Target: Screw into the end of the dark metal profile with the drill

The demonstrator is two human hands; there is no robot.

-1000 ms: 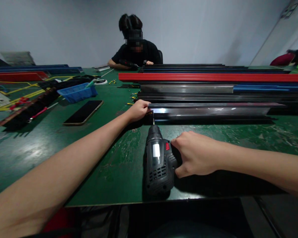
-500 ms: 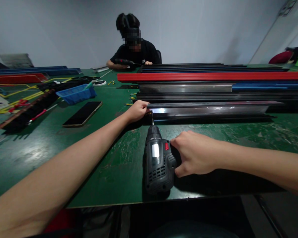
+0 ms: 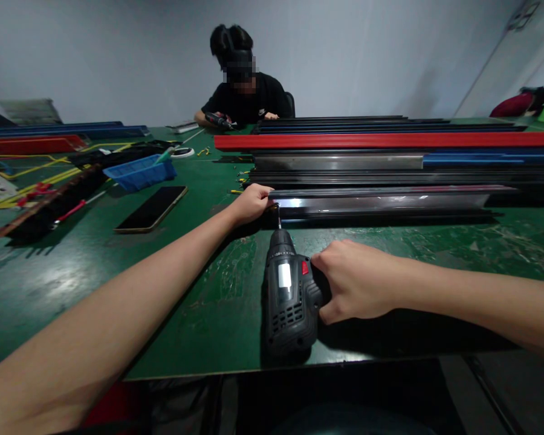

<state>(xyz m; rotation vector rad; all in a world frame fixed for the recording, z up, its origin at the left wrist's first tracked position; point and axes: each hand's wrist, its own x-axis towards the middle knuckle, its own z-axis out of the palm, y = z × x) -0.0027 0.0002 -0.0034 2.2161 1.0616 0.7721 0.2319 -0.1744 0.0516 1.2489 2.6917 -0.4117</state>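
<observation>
The cordless drill (image 3: pixel 290 302) lies on its side above the near part of the green worktop (image 3: pixel 208 356), directly left of the right grip (image 3: pixel 358 281), which is clasped round its handle; the fingers beneath are mostly hidden. Its bit (image 3: pixel 279 219) points away from the wearer, ending just right of the left grip (image 3: pixel 254 202) at the end of a shiny dark metal profile (image 3: pixel 381 204); whether the tip touches cannot be told. The left grip pinches that end of the profile between thumb and fingers, and the rest of the profile stretches rightward from it, beyond the right grip. Compared with half a second ago, both grips, the drill and the profile keep practically the same places. The clear difference is farther off, beyond the left grip: the co-worker (image 3: pixel 272 96) had a second drill (image 3: pixel 218 121) held nearly level, reaching toward the stacked profiles, and now it slants downward with its tip short of them. Left of the left grip, a phone (image 3: pixel 152 208) and a blue basket (image 3: pixel 140 172) rest unchanged on the worktop; beyond the profile, a red bar (image 3: pixel 385 142) also stays in place.
</observation>
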